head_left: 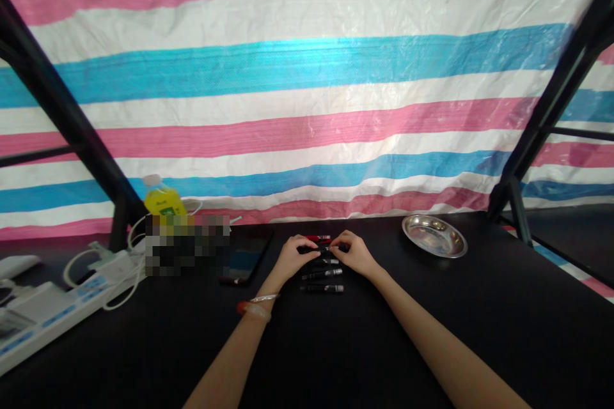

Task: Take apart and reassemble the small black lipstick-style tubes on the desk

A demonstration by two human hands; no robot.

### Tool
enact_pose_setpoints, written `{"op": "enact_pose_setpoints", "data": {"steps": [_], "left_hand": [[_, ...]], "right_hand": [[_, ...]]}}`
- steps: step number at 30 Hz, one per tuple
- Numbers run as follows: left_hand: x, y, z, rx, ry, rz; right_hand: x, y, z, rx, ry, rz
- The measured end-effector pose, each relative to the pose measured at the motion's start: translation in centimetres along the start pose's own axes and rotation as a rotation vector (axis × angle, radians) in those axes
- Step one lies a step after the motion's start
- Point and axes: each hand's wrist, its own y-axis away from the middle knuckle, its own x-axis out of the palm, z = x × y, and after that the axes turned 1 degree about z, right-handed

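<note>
Several slim pens lie crosswise in a column on the black table. A red pen (320, 238) is farthest away, and a black pen (323, 249) comes just below it. My left hand (296, 255) is pinched at the left end of that black pen, and my right hand (352, 251) is pinched at its right end. Closer to me, another black pen (329, 262) sits partly behind my left fingertips. Two more lie nearest: a slightly tilted black pen (322, 274) and a straighter black pen (323, 289). Small markings on them are too blurred to read.
A shiny metal dish (434, 236) stands at the back right. To the left lie a dark tablet-like device (245, 259), a bottle of yellow liquid (165, 201) and a white power strip (71, 303) with cables. Black frame legs and a striped sheet (307, 70) bound the table.
</note>
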Motion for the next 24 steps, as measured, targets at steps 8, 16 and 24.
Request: {"op": "enact_pose_setpoints", "data": {"steps": [8,16,24], "left_hand": [[-0.1,-0.1,-0.1,-0.005,-0.023,-0.107],[-1.2,-0.3,1.1,-0.031,-0.093,-0.169],[-0.9,-0.3,1.6,-0.047,-0.171,-0.150]], "right_hand": [[0.1,-0.2,-0.5,0.034,-0.040,-0.104],[0.9,-0.6,-2.7,0.060,0.014,-0.098],[0.9,-0.4,-2.4,0.034,0.113,-0.010]]}}
